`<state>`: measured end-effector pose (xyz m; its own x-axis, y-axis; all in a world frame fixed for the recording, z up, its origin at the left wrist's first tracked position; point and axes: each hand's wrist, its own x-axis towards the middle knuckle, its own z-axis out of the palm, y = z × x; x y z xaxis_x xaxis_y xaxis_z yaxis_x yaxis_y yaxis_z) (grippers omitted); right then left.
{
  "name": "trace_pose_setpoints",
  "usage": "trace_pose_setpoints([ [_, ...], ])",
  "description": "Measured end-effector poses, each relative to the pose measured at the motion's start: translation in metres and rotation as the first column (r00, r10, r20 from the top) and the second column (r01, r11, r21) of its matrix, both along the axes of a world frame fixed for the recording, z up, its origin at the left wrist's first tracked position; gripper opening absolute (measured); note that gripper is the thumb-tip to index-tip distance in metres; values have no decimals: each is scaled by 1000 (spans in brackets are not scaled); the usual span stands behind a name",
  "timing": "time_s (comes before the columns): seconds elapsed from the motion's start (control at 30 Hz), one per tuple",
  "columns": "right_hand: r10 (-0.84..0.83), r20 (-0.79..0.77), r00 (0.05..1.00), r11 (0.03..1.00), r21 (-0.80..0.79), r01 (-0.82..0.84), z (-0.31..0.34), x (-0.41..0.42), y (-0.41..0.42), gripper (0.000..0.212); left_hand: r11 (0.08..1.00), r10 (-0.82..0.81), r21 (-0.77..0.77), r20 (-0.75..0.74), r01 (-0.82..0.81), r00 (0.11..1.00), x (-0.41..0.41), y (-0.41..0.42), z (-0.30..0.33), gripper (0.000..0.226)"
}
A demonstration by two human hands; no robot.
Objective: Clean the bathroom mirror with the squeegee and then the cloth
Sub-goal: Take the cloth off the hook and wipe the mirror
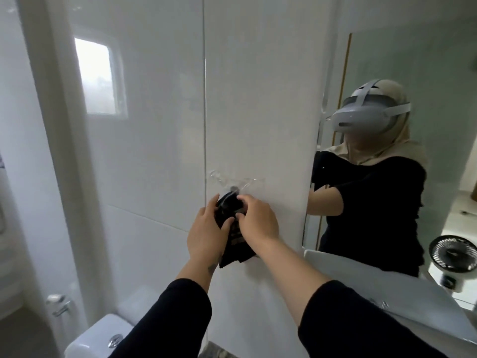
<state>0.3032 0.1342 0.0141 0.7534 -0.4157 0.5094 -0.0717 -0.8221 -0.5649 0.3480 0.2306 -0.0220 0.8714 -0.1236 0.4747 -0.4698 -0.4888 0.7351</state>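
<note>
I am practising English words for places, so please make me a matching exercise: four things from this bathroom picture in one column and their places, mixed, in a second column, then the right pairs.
Things
1. black cloth
2. mirror
3. toilet tank
4. small fan

Places
A. lower left corner
B. far right edge, reflected in the glass
C. at the wall hook, in both hands
D. right side wall, above the sink

Pairs: 1-C, 2-D, 3-A, 4-B

Cloth [233, 244] on wall hook [234, 188].
</note>
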Motion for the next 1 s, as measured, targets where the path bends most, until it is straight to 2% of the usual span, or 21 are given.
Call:
trace_pose_setpoints([
  [0.07, -27, 57, 998, 999, -19, 28, -4, 9, -2, 33, 1000, 3, -25, 35, -2, 999, 5, -4, 1, 53],
  [0.17, 34, 135, 990, 999, -15, -32, -4, 11, -6, 34, 999, -21, -33, 47, 22, 999, 9, -4, 3, 50],
  [0.3, 104, 319, 942, 992, 31, -120, 16, -1, -14, 35, 978, -148, -135, 90, 160, 985, -2, -2, 29, 50],
  [0.37, 153, 405, 902, 986, -4, -165, 30, -9, -20, 35, 925, -247, -262, 129, 274, 960, -16, -4, 54, 49],
  [0.47, 305, 388, 869, 948, -33, -318, 48, -35, -26, 41, 800, -416, -415, 136, 433, 899, -41, -9, 99, 48],
  [0.53, 337, 404, 851, 936, -42, -350, 65, -57, -32, 42, 729, -520, -417, 180, 543, 835, -60, -14, 126, 48],
  [0.63, 311, 534, 786, 933, -13, -360, 98, -89, -41, 42, 674, -593, -353, 265, 649, 760, -89, -25, 160, 46],
  [0.7, 242, 573, 783, 965, -57, -256, 119, -107, -51, 40, 661, -617, -309, 295, 684, 730, -102, -34, 178, 45],
  [0.77, 143, 569, 810, 988, -136, -79, 137, -123, -63, 40, 659, -629, -256, 327, 707, 705, -111, -44, 195, 44],
  [0.83, 29, 557, 830, 971, -212, 108, 156, -136, -74, 41, 660, -640, -191, 362, 727, 677, -118, -54, 211, 45],
  [0.9, -63, 584, 809, 892, -330, 308, 179, -145, -87, 47, 672, -633, -146, 395, 726, 666, -122, -63, 225, 44],
  [1.0, -136, 634, 761, 762, -424, 489, 221, -154, -98, 51, 775, -524, -111, 437, 622, 731, -120, -77, 242, 47],
])
